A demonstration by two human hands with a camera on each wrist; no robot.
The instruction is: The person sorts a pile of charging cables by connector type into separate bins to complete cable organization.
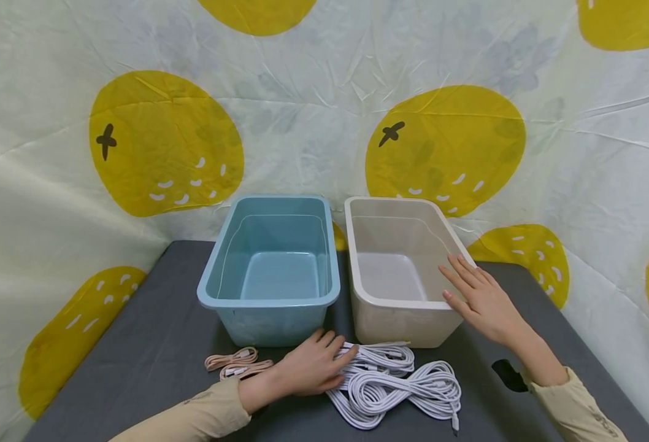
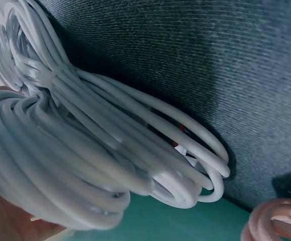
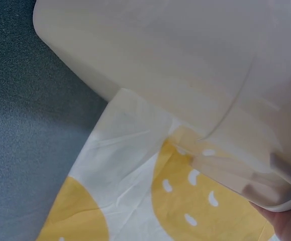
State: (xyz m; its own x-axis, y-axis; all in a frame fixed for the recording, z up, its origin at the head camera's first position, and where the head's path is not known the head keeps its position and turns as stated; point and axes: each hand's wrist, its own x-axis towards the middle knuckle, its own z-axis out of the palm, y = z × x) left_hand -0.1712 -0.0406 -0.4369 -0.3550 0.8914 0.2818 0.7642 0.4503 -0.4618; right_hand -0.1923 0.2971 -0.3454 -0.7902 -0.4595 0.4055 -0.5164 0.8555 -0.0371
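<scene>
Left hand (image 1: 316,365): fingers curled round the rear white cable bundle (image 2: 50,165), on the desk (image 1: 153,344) before the blue bin (image 1: 272,322) and beige bin (image 1: 396,319). Right hand (image 1: 481,304): fingers extended at the beige rim. Risk: overlapping loops could snag, dragging the front white bundle (image 2: 105,115) along; a partial grip could shed coils.

At seven o'clock in the head view, a beige left sleeve (image 1: 208,405) is ending at the wrist; at four o'clock, a matching right sleeve (image 1: 570,402) is wrinkling. Left hand (image 1: 313,366) and right hand (image 1: 489,308) are showing bare.
</scene>
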